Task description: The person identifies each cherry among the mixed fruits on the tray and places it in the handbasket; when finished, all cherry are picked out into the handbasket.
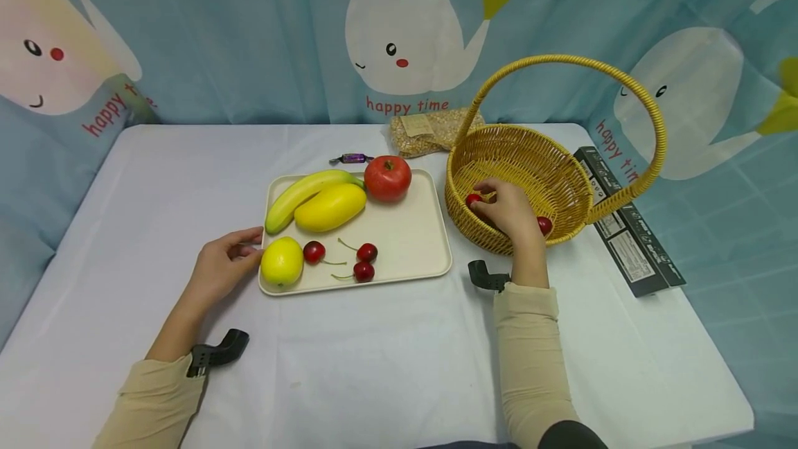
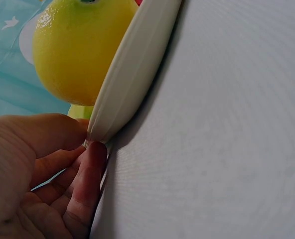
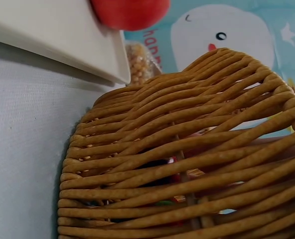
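Note:
My left hand (image 1: 224, 262) is at the left edge of a cream tray (image 1: 411, 241), and in the left wrist view its thumb and fingers pinch the rim. On the tray lie a banana (image 1: 299, 194), a yellow mango (image 1: 330, 208), a red tomato (image 1: 388, 179), a yellow lemon (image 1: 282, 261) and three stemmed cherries (image 1: 314, 252). Inside the yellow wicker basket (image 1: 561, 179), my right hand (image 1: 508, 210) pinches a cherry (image 1: 473, 199) between thumb and fingers. Another red cherry (image 1: 544, 225) shows beside the wrist. The basket's weave hides most of that hand in the right wrist view.
A clear bag of yellow kernels (image 1: 436, 132) lies behind the tray, left of the basket. Near it is a purple-wrapped candy (image 1: 351, 158). A long black box (image 1: 632, 234) lies to the basket's right. The tall basket handle (image 1: 561, 59) arches above the basket.

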`<state>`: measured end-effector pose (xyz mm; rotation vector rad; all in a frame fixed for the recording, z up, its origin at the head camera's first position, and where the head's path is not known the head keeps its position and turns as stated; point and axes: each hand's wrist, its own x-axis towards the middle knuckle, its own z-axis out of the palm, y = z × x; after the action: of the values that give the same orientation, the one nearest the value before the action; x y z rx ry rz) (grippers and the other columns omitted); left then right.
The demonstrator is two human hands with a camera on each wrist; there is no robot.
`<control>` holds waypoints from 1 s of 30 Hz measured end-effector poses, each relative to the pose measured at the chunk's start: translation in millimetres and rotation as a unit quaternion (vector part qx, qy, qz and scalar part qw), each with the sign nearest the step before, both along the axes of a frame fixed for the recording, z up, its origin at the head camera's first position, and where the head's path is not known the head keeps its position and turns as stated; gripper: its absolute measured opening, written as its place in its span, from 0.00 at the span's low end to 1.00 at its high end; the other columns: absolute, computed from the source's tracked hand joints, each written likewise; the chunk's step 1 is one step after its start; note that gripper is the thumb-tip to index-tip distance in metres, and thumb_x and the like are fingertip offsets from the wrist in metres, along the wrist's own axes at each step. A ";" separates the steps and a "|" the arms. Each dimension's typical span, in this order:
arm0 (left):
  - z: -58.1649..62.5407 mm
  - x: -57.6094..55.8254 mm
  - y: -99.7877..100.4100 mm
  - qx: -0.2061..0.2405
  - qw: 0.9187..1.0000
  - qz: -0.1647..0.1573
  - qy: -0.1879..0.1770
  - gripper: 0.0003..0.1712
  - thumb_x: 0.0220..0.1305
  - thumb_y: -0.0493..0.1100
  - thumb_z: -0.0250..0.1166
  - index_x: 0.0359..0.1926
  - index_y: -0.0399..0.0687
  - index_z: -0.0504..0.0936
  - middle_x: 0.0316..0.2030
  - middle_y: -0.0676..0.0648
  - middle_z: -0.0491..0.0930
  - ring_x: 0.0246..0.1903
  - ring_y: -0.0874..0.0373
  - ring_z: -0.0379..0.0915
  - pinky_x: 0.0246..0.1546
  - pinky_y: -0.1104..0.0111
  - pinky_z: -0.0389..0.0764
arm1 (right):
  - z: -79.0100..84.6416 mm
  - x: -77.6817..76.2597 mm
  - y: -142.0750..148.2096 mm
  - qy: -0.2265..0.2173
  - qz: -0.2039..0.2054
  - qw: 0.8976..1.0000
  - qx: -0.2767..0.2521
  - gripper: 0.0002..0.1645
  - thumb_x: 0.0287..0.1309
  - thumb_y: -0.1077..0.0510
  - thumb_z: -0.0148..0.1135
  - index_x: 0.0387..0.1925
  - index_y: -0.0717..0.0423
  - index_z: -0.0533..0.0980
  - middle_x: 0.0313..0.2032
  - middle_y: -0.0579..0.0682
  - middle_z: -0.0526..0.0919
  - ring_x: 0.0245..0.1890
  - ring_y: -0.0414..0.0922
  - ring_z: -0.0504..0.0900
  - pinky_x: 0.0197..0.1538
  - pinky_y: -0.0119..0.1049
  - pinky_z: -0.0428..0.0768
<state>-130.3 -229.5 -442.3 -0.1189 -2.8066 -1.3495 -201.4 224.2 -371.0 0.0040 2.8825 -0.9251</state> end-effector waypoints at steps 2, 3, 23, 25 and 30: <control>0.0 -0.1 -0.1 -0.001 1.000 0.000 0.001 0.25 0.61 0.44 0.62 0.57 0.35 0.73 0.45 0.37 0.78 0.32 0.70 0.67 0.29 0.85 0.68 | 1.0 0.1 -0.2 0.002 -0.003 1.000 -0.005 0.22 0.57 0.56 0.62 0.53 0.58 0.74 0.51 0.58 0.76 0.48 0.54 0.74 0.51 0.49 0.71; -0.1 -0.1 -0.2 -0.002 1.000 0.000 0.001 0.25 0.61 0.44 0.62 0.57 0.35 0.73 0.45 0.37 0.78 0.32 0.70 0.67 0.29 0.85 0.68 | 1.6 0.1 -0.3 0.005 -0.004 1.000 -0.009 0.23 0.57 0.56 0.62 0.54 0.58 0.73 0.52 0.58 0.76 0.50 0.55 0.73 0.51 0.49 0.71; 0.5 0.6 -0.1 -0.003 1.000 -0.003 -0.004 0.25 0.61 0.43 0.61 0.57 0.34 0.72 0.45 0.36 0.78 0.31 0.69 0.67 0.28 0.83 0.68 | 28.6 17.3 -61.2 0.172 0.119 0.964 -0.163 0.17 0.53 0.63 0.64 0.47 0.58 0.78 0.45 0.52 0.80 0.42 0.46 0.77 0.44 0.42 0.76; 1.0 0.6 0.0 -0.004 1.000 -0.003 -0.004 0.25 0.61 0.43 0.61 0.57 0.34 0.72 0.45 0.36 0.78 0.31 0.69 0.67 0.28 0.83 0.68 | 25.2 17.3 -71.2 0.149 0.147 0.964 -0.167 0.17 0.53 0.63 0.64 0.47 0.58 0.78 0.45 0.52 0.80 0.42 0.45 0.78 0.44 0.41 0.77; 1.1 0.5 0.5 -0.007 1.000 -0.001 -0.002 0.25 0.61 0.42 0.61 0.57 0.34 0.72 0.45 0.36 0.78 0.31 0.69 0.67 0.28 0.84 0.68 | 12.0 15.8 -95.7 0.089 0.215 0.963 -0.138 0.17 0.54 0.62 0.64 0.47 0.58 0.78 0.45 0.52 0.80 0.43 0.45 0.77 0.45 0.39 0.76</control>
<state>-129.8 -229.0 -441.2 -0.1203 -2.8214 -1.3325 -185.6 128.5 -358.9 -0.7319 2.6986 -1.2683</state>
